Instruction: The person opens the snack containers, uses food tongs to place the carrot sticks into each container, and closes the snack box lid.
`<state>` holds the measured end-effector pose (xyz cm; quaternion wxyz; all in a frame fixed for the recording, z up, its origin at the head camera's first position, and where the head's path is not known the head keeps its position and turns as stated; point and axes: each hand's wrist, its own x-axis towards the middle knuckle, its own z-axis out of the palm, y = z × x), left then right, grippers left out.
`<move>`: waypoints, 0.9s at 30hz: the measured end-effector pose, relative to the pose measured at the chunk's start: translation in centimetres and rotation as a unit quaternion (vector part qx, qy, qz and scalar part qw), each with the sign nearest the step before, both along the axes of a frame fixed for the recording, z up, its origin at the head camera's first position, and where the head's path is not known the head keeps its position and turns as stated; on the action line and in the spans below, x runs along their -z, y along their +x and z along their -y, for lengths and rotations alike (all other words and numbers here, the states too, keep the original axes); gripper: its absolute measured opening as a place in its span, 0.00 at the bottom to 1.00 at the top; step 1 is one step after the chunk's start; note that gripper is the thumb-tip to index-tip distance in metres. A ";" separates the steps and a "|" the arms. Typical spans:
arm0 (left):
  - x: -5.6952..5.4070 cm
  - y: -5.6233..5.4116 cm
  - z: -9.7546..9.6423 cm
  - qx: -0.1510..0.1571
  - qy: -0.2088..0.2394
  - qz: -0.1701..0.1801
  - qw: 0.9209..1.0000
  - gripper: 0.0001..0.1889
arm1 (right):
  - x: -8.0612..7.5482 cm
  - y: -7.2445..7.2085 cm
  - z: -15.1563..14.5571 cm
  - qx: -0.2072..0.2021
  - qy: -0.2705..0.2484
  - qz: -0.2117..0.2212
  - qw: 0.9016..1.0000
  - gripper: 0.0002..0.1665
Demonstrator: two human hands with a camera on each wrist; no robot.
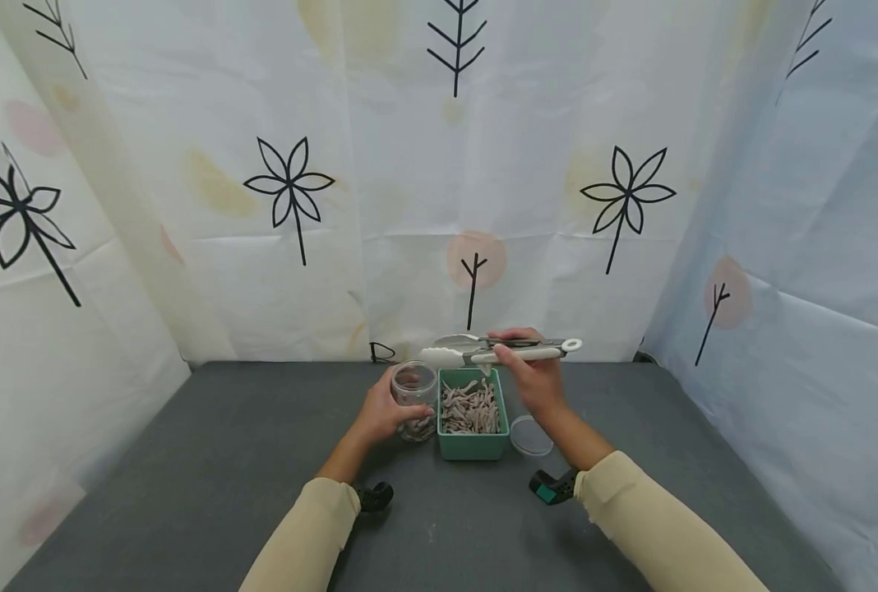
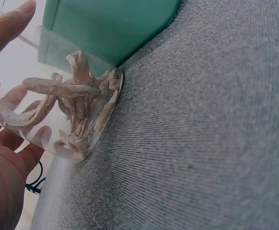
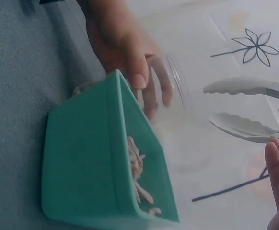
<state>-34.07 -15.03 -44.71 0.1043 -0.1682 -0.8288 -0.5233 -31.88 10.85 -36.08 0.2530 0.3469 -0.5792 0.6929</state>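
Note:
My left hand point(image 1: 380, 413) holds a clear jar point(image 1: 420, 393) upright on the table, fingers round its far side and thumb across the front. Several pale, wrinkled dried pieces point(image 2: 77, 96) lie in the bottom of the jar in the left wrist view. My right hand point(image 1: 533, 376) grips a pair of tongs point(image 1: 446, 357) with white scalloped tips, level above a green bin. In the right wrist view the tips point(image 3: 240, 125) are spread apart, with nothing between them. The green bin point(image 1: 473, 448) stands right beside the jar, full of similar dried pieces point(image 1: 472, 409).
A round clear lid point(image 1: 531, 437) lies on the table to the right of the bin, near my right forearm. The dark grey table point(image 1: 261, 477) ends at a white patterned cloth point(image 1: 402, 197) behind. More cloth hangs at both sides.

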 end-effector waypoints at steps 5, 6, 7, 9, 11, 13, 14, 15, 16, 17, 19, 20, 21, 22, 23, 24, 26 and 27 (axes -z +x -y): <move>0.0 0.0 0.0 -0.001 -0.001 -0.004 1.000 0.45 | -0.3 -0.1 -1.1 0.006 0.004 0.002 1.000 0.12; 0.0 0.0 0.0 0.000 -0.001 -0.004 1.000 0.45 | -0.4 -0.1 -1.4 0.010 0.006 0.004 1.000 0.12; 0.0 0.0 0.0 -0.001 -0.001 -0.003 1.000 0.45 | -0.4 -0.1 -1.6 0.012 0.006 0.006 1.000 0.12; 0.1 0.0 0.0 -0.002 -0.001 -0.001 1.000 0.44 | -0.4 -0.1 -2.1 0.016 0.009 0.008 1.000 0.12; 0.0 0.0 0.0 -0.002 0.001 -0.001 1.000 0.44 | -0.3 -0.1 -2.5 0.019 0.012 0.011 1.000 0.12; 0.0 0.1 0.1 -0.001 0.003 0.000 1.000 0.44 | -0.1 -0.2 -3.0 0.022 0.016 0.013 1.000 0.12; 0.0 0.1 0.1 -0.001 0.004 0.001 1.000 0.44 | -0.1 -0.2 -3.2 0.022 0.018 0.016 0.999 0.12; 0.0 0.1 0.1 -0.001 0.006 0.001 1.000 0.44 | 0.0 -0.2 -3.4 0.023 0.020 0.018 0.999 0.12; -0.1 0.1 0.1 -0.001 0.006 0.002 1.000 0.44 | 0.1 -0.2 -3.6 0.023 0.023 0.021 0.999 0.12; -0.1 0.1 0.1 -0.001 0.005 0.003 1.000 0.44 | 0.2 -0.3 -3.7 0.024 0.028 0.023 0.999 0.12; 0.0 0.1 0.1 -0.001 0.004 0.006 1.000 0.45 | 0.4 -0.3 -4.1 0.025 0.038 0.030 0.999 0.12; 0.0 0.1 0.1 -0.001 0.004 0.008 1.000 0.45 | 0.5 -0.3 -4.2 0.026 0.045 0.033 0.998 0.12; 0.0 0.1 0.1 -0.001 0.004 0.009 1.000 0.45 | 0.6 -0.4 -4.4 0.030 0.056 0.037 0.997 0.12; 0.0 0.1 0.1 -0.002 0.004 0.010 1.000 0.44 | 0.8 -0.4 -4.5 0.034 0.068 0.042 0.996 0.12; 0.0 0.1 0.0 -0.001 0.004 0.009 1.000 0.44 | 0.9 -0.4 -4.7 0.035 0.077 0.048 0.995 0.13; -0.1 0.1 0.0 -0.001 0.005 0.009 1.000 0.44 | 1.0 -0.4 -4.8 0.034 0.087 0.055 0.994 0.13; -0.1 0.1 0.0 -0.001 0.007 0.010 1.000 0.44 | 1.2 -0.3 -5.1 0.029 0.103 0.069 0.992 0.15; -0.1 0.1 0.0 -0.001 0.006 0.009 1.000 0.45 | 1.3 -0.3 -5.2 0.026 0.111 0.076 0.991 0.15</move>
